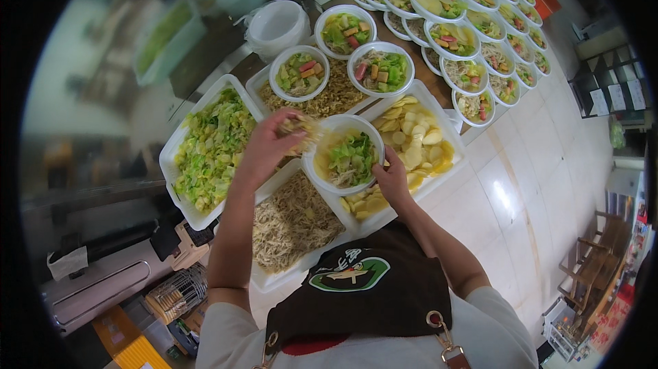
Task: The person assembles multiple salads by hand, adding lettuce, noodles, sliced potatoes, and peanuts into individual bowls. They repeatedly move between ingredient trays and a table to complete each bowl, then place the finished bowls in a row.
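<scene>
In my right hand point(392, 177) is the rim of a white round bowl point(375, 176), thumb over its edge. Chopped green lettuce point(351, 158), pale shreds and yellow slices lie in it. My left hand point(272, 141) is at the bowl's left side, pinching a clump of yellowish shreds point(301, 130), slightly blurred. Behind it, a tray of brownish-yellow shreds point(327, 98) carries three filled bowls point(299, 73). A tray of pale shredded food point(293, 222) is nearest me, chopped lettuce fills the tray point(214, 146) on the left, and yellow round slices point(415, 139) fill the right one.
Many filled bowls point(473, 40) stand in stacked layers at the far right of the table. A stack of empty white bowls point(277, 26) is at the back. Pale floor tiles point(507, 184) lie to the right, with wooden chairs point(593, 263) beyond. A wire rack point(179, 293) is at lower left.
</scene>
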Available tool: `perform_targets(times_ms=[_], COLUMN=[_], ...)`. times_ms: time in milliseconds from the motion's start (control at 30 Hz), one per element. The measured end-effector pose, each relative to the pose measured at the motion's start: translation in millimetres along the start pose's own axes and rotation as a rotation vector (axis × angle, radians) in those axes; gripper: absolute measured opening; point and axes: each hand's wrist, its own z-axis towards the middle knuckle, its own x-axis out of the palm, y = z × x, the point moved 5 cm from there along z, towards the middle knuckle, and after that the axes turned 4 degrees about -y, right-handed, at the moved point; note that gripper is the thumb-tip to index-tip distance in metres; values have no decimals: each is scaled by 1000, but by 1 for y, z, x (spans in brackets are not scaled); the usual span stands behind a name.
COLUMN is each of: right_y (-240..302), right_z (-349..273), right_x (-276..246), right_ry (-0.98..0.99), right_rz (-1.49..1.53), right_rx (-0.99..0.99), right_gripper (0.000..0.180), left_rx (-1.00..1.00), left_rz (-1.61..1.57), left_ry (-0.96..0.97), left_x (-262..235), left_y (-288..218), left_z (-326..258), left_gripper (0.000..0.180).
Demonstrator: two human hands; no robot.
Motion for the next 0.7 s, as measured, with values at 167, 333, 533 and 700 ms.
perform_targets(times_ms=[167, 333, 533, 700], right_y=[12, 13, 13, 13], right_z=[-2, -5, -10, -6], right_x=[12, 9, 11, 7], right_ry=[17, -18, -23, -45], right_rz=[18, 28, -13, 15], right_rx=[-39, -11, -23, -36], right_gripper=[41, 41, 40, 39], left_rx=[492, 268, 454, 570], left_rz=[532, 569, 762, 834], left_ry=[-36, -11, -77, -14], left_x=[46, 48, 77, 91], left_y=[24, 28, 28, 22], left_z=[-15, -25, -24, -45], left_gripper=[33, 29, 23, 22])
